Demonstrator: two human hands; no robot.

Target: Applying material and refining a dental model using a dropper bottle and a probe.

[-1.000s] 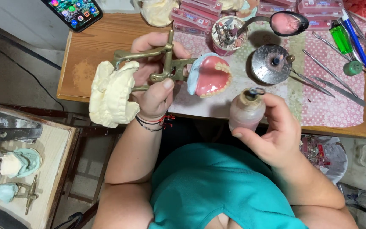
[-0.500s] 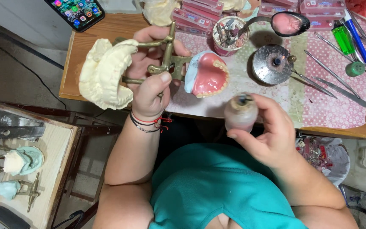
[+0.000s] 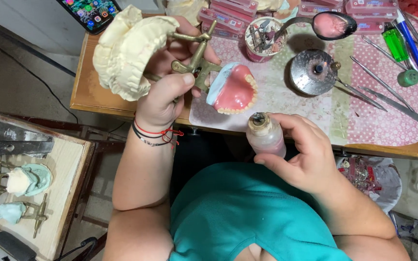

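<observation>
left hand gripping brass articulator, spoon, phone nearby

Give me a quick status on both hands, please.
Left hand grips brass articulator carrying pink denture. Right hand holds small bottle. Nothing between them.

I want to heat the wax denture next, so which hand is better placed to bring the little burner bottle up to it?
The right hand: it holds the burner bottle just below the pink denture. The left hand has its grip on the brass articulator.
</observation>
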